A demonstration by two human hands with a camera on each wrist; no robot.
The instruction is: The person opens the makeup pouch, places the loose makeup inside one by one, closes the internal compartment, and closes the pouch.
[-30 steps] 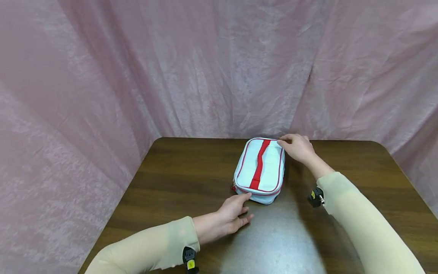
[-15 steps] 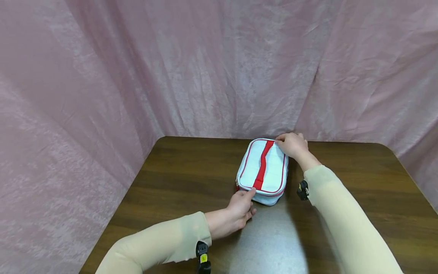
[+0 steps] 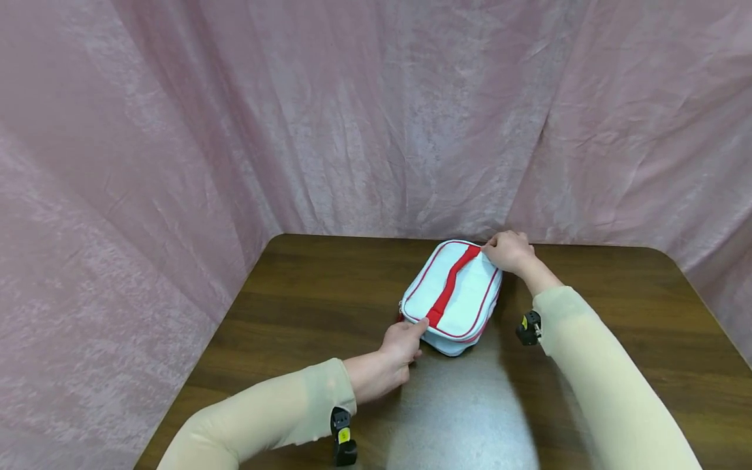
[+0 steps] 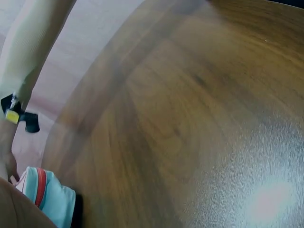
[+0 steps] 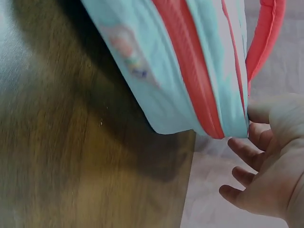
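Note:
A white and pale-blue zippered bag (image 3: 476,287) with red piping stands on the table, turned at an angle. Its red strap handle (image 3: 451,281) runs lengthwise over the lid. At the near left corner my left hand (image 3: 399,349) pinches the bag, thumb on top beside the strap's end; its fingers underneath are mostly hidden. My right hand (image 3: 510,252) pinches the far right corner of the lid. The right wrist view shows the red zipper band (image 5: 187,61) along the bag's side and my right hand (image 5: 270,161) with its thumb and forefinger at the lid's edge, the other fingers loosely bent.
The brown wooden table (image 3: 329,287) extends to both sides of the bag. Right behind its far edge hangs a pink velvet curtain (image 3: 376,130). Light glares off the tabletop in front of the bag.
My left hand has come in and taken hold of the near edge. The bag has turned clockwise, its far end going right and its near end left; my right hand now pinches its corner.

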